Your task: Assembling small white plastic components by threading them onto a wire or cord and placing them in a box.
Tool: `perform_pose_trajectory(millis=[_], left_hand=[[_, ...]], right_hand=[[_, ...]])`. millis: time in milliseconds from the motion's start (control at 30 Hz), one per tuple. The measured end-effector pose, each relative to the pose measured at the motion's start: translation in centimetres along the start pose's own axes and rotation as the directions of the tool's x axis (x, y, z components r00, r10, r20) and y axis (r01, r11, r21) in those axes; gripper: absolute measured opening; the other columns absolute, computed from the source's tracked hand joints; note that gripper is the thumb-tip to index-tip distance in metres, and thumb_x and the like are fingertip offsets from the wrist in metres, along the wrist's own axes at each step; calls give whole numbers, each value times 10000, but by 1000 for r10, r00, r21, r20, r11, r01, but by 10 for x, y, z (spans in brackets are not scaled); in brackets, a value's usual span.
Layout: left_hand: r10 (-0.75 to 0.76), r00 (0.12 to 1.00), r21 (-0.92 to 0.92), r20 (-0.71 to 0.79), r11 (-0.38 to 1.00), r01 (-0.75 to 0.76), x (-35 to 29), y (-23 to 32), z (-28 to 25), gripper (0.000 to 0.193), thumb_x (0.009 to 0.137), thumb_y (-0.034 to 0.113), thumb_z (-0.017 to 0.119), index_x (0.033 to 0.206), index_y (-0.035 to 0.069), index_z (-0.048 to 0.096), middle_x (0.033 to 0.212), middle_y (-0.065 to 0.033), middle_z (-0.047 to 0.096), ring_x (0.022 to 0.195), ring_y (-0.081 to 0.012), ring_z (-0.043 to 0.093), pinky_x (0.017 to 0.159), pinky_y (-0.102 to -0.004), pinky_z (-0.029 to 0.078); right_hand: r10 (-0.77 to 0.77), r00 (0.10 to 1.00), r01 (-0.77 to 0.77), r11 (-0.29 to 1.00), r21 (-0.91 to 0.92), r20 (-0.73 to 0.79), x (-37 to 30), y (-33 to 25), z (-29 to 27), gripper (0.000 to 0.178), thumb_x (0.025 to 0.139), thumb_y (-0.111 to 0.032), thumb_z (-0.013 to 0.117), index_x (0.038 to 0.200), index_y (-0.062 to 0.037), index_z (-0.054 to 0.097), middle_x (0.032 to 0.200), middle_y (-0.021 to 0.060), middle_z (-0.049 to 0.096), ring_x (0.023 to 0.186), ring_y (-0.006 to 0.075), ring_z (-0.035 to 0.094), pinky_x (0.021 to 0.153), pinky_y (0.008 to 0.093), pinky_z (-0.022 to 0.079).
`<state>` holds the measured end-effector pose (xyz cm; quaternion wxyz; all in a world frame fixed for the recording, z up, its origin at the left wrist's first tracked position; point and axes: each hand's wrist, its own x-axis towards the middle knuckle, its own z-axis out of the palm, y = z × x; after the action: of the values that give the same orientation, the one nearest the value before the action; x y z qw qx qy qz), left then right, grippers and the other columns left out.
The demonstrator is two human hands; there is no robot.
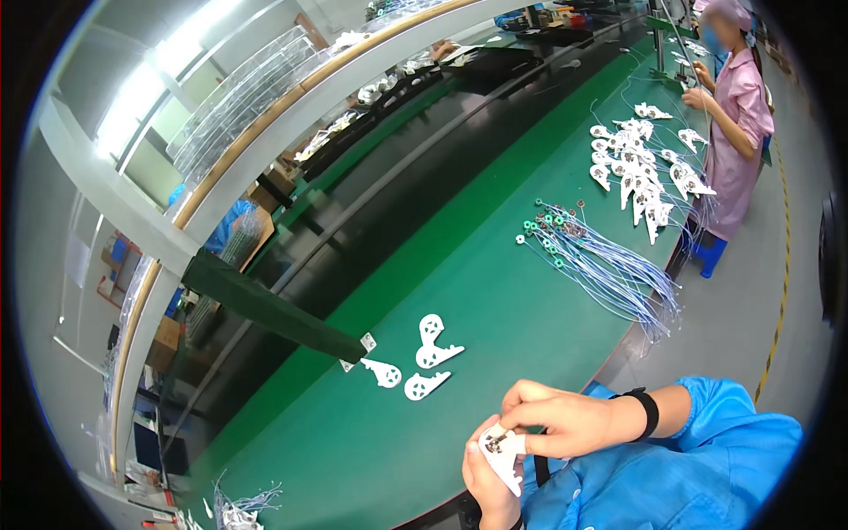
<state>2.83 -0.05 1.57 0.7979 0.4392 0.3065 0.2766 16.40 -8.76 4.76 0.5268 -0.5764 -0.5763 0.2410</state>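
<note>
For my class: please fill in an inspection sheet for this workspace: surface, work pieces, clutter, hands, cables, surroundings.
Surface: green bench.
Work pieces: white part in hand; loose white parts near the dark post; piled white parts farther right.
Clutter: wire tangle, lower left.
Hands: left hand holds the white part; right hand touches its upper end.
Cables: blue-white wire bundle, ends past the bench edge.
Surroundings: co-worker in pink, blue stool.

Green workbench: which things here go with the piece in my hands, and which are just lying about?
Likely with the job:
white plastic part in left hand and right hand
loose white parts
piled white parts
bundled bluish wires

Apparently just lying about:
cardboard box
clear plastic trays
blue stool
</note>
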Motion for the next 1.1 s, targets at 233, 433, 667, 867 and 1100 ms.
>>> perform_pose_trajectory(millis=[233,433,667,867,1100], left_hand=[[60,997,9,51,998,-61,2,-8,-3,502,997,329,277,1196,-85,480,814,-160,619,589,-167,575,452,-231,437],[141,983,-21,115,990,-139,0,-17,-7,482,1005,316,312,1229,-93,432,992,-216,605,813,-238,616,724,-338,524],[260,951,1,168,965,-264,-2,-25,-8,483,1006,295,329,1240,-119,412,1085,-249,580,978,-271,592,868,-370,487],[304,939,148,162,933,-328,-4,-25,-9,498,1007,306,326,1226,-127,438,1080,-223,588,964,-239,590,849,-338,484],[267,953,237,141,926,-295,-6,-20,-5,483,1007,287,314,1196,-120,492,1059,-199,600,940,-219,594,831,-316,486]], right_hand=[[231,969,-165,870,465,-89,-19,31,12,267,874,-71,580,1129,0,544,1032,72,486,813,121,582,699,255,500],[221,956,-87,842,533,-194,-24,13,14,282,860,-96,634,1112,0,551,1016,89,498,798,133,576,695,249,480],[-146,976,103,963,-249,-163,-18,-2,9,252,762,-56,651,1002,-22,583,926,104,510,819,264,521,739,333,447],[-169,977,115,931,-347,-130,-13,-6,7,244,723,-20,627,964,-40,592,881,61,526,776,245,499,707,329,429],[-172,979,129,938,-321,-112,-14,-8,5,221,726,-19,622,942,-56,599,860,52,521,761,242,490,703,322,425]])
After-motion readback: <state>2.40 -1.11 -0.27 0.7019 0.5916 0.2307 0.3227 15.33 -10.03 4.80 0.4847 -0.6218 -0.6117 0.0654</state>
